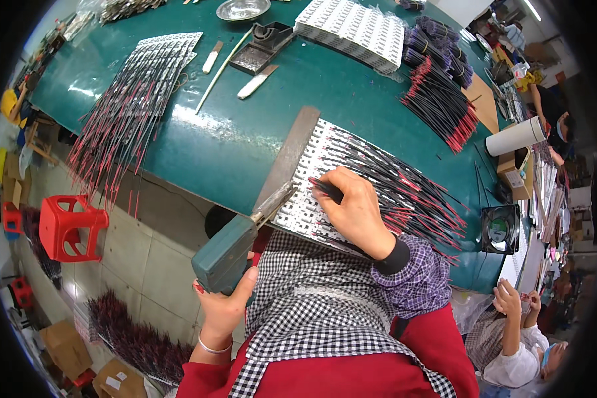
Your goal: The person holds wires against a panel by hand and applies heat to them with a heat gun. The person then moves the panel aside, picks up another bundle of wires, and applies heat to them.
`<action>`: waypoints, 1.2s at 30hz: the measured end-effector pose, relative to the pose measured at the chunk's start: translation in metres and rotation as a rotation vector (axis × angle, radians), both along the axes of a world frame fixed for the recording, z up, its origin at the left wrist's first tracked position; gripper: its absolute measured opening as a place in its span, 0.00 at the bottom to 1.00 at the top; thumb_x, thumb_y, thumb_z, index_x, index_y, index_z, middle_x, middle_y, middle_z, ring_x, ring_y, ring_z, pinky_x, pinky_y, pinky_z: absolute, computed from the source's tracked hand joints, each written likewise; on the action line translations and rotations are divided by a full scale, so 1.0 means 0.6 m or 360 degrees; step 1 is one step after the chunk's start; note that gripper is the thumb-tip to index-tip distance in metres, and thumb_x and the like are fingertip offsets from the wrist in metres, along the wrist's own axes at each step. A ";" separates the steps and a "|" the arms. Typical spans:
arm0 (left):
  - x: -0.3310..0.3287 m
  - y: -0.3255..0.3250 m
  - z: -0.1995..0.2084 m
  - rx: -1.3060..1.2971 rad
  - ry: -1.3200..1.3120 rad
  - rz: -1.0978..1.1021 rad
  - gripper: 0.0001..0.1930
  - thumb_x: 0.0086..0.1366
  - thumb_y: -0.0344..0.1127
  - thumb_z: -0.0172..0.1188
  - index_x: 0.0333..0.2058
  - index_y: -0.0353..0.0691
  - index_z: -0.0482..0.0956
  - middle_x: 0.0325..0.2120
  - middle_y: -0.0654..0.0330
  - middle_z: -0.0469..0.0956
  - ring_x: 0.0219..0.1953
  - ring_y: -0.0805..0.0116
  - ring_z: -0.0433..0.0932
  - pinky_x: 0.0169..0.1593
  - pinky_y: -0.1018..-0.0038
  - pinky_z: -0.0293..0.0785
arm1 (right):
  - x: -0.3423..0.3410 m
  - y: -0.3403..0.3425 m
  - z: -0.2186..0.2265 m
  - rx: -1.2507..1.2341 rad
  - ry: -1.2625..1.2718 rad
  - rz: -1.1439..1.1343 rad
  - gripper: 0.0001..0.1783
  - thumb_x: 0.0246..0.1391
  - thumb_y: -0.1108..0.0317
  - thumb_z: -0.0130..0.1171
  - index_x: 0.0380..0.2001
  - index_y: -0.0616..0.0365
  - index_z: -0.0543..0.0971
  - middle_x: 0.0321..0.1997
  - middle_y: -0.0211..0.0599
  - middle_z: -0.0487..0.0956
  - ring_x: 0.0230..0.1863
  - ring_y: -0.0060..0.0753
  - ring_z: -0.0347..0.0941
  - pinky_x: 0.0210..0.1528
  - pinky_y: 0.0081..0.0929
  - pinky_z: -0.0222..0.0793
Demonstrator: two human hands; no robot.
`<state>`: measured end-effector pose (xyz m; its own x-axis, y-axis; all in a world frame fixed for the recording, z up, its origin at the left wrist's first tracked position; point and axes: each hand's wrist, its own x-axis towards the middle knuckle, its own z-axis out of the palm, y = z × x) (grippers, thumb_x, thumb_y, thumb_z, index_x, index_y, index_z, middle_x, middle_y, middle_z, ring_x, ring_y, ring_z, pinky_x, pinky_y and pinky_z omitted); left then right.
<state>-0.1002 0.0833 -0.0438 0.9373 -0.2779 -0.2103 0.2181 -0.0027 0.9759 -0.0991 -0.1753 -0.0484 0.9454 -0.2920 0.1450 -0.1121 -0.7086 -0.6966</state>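
A white panel with rows of small cells lies near the table's front edge, its left side against a brown-grey flat bar. Black and red wires fan from it to the right. Over the panel my right hand is closed, pinching a small bunch of dark wires. My left hand grips a green boxy hand tool with a metal tip, just off the table edge. That tip reaches the panel's left side; whether it touches cannot be made out. Most left fingers are hidden behind the tool.
Another wired panel overhangs the table's left edge. Stacked white panels, wire bundles, a knife and a metal dish lie farther back. A small fan stands right; a red stool is left.
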 end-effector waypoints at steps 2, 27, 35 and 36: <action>0.001 -0.007 0.008 0.0004 -0.0016 0.0037 0.16 0.58 0.20 0.64 0.47 0.29 0.77 0.35 0.58 0.80 0.22 0.78 0.72 0.24 0.81 0.68 | 0.001 0.001 -0.001 0.0033 0.0002 0.0017 0.07 0.50 0.72 0.64 0.32 0.62 0.80 0.32 0.42 0.79 0.34 0.50 0.77 0.36 0.41 0.70; 0.001 -0.010 -0.009 0.0215 -0.0189 -0.0118 0.09 0.58 0.25 0.68 0.38 0.29 0.81 0.30 0.60 0.83 0.29 0.75 0.79 0.34 0.78 0.75 | 0.009 0.000 0.000 0.0035 0.0079 0.0001 0.07 0.48 0.71 0.61 0.29 0.63 0.79 0.28 0.45 0.79 0.29 0.51 0.77 0.32 0.43 0.70; -0.010 0.000 -0.020 0.0187 -0.0142 -0.0019 0.10 0.57 0.25 0.68 0.38 0.29 0.81 0.31 0.58 0.83 0.31 0.73 0.80 0.34 0.77 0.76 | 0.012 -0.003 -0.004 0.0073 0.0071 0.0001 0.07 0.48 0.70 0.61 0.28 0.64 0.79 0.26 0.47 0.78 0.28 0.53 0.76 0.31 0.44 0.69; -0.010 0.001 -0.021 0.0182 -0.0093 -0.0012 0.10 0.57 0.25 0.68 0.38 0.29 0.81 0.31 0.58 0.84 0.31 0.73 0.81 0.35 0.77 0.76 | 0.014 -0.005 -0.006 0.0068 0.0084 0.0008 0.08 0.48 0.69 0.62 0.28 0.64 0.79 0.25 0.48 0.78 0.27 0.53 0.76 0.31 0.44 0.69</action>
<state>-0.1059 0.0837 -0.0561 0.9468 -0.2627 -0.1859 0.1603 -0.1159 0.9802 -0.0909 -0.1786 -0.0519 0.9529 -0.2919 0.0824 -0.1458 -0.6790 -0.7196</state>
